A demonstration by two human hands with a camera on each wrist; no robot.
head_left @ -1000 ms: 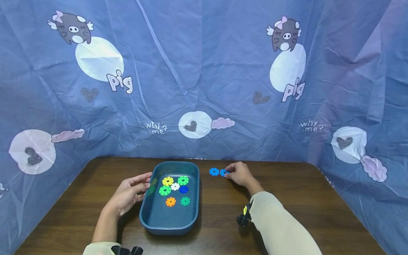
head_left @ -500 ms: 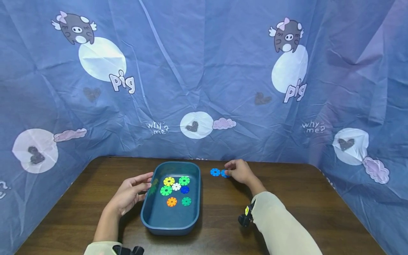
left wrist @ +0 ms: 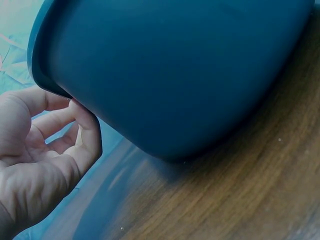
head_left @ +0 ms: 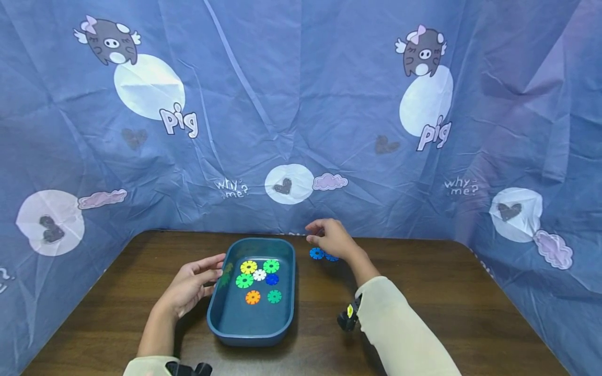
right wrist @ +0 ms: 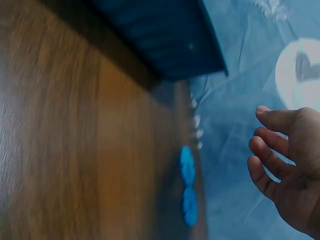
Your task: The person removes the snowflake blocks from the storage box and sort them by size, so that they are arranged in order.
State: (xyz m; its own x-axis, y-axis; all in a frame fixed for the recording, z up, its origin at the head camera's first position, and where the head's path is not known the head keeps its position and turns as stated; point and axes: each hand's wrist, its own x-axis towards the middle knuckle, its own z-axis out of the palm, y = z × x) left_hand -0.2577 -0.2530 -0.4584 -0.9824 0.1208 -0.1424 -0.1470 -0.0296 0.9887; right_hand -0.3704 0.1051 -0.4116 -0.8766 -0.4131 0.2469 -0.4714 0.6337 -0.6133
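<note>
Just R of frame ctr, R hand (head_left: 331, 238) is held w/ fingers loosely bent, apart, nr 2 blue discs (head_left: 314, 254) on worktop (head_left: 451, 292); lower L, by L hand (head_left: 192, 283), fingers lightly bent, tray (head_left: 251, 321) of multicol. discs (head_left: 244, 267) is touched.

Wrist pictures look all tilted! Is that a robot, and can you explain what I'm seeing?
No robot: a person is using two bare hands. One camera, worn on the head, looks forward and down. Each wrist wears another camera, so those pictures can look tilted. On the table stands a blue-green tray with seven colorful notched discs inside. Two blue discs lie to the tray's right. The left hand touches the tray's side with its fingers. The right hand is near the blue discs, holding nothing.
</note>
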